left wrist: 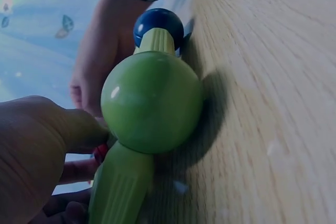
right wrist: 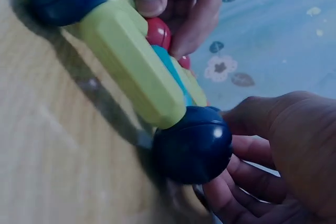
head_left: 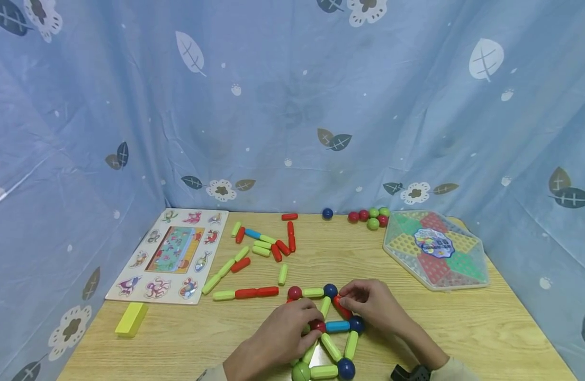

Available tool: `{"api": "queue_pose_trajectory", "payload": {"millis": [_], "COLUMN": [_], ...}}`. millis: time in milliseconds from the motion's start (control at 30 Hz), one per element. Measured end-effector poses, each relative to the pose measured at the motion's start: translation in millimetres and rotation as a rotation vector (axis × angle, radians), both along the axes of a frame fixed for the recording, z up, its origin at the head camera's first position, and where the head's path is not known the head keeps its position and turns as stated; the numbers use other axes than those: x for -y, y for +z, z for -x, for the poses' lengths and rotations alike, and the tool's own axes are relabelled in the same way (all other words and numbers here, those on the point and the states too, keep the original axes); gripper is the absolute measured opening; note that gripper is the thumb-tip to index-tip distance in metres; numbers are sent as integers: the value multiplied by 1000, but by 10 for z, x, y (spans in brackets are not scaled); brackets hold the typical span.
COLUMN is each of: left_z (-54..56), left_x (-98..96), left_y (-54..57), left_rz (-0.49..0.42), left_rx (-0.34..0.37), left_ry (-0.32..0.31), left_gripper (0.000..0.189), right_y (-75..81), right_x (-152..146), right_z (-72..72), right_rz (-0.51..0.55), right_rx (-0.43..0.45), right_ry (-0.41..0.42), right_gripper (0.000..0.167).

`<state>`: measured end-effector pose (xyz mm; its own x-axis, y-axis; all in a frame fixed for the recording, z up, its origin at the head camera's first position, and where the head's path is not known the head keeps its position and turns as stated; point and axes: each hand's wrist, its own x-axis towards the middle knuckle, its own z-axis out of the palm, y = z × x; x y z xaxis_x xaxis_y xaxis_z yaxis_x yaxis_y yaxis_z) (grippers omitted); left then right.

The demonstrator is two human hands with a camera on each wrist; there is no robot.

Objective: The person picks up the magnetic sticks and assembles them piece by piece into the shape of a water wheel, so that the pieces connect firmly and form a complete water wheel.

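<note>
A flat frame of sticks and balls lies at the table's front. My left hand (head_left: 285,328) grips the red ball (head_left: 318,327) at its middle, thumb on the near side. Between thumb and fingers, my right hand (head_left: 375,307) pinches a red stick (head_left: 341,307) lying between the far blue ball (head_left: 330,290) and the right blue ball (head_left: 356,324). A light blue stick (head_left: 338,326) joins the red ball to that right ball. The green ball (left wrist: 152,102) at the near corner looms in the left wrist view. Part of the frame's left side is hidden under my left hand.
Loose green and red sticks (head_left: 257,292) lie left and behind. A blue ball (head_left: 327,214) and several red and green balls (head_left: 373,224) sit at the back. A sea-animal puzzle board (head_left: 208,264), a yellow block (head_left: 131,319) and a hexagonal game box (head_left: 435,251) flank them.
</note>
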<state>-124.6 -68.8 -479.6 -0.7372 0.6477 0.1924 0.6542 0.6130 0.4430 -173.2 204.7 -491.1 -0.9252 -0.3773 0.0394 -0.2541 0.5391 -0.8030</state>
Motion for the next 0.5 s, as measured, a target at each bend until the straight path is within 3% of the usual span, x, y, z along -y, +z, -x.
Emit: {"api": "queue_pose_trajectory", "payload": {"millis": [100, 200, 367, 500], "left_z": [4, 10, 17, 18], "left_x": [9, 10, 20, 34], "left_y": [11, 22, 29, 26], "left_rz": [3, 14, 24, 24], "left_rx": [17, 28, 34, 33], "left_ry": [14, 25, 30, 25], "left_gripper": [14, 14, 14, 14], "right_y": [67, 173, 325, 342], "right_x": [70, 166, 366, 553], "right_z": [78, 198, 491, 703], "right_rz": [6, 60, 207, 238], "right_rx": [-24, 16, 246, 412], "right_ry": [-21, -26, 18, 43], "right_gripper": [12, 21, 42, 47]}}
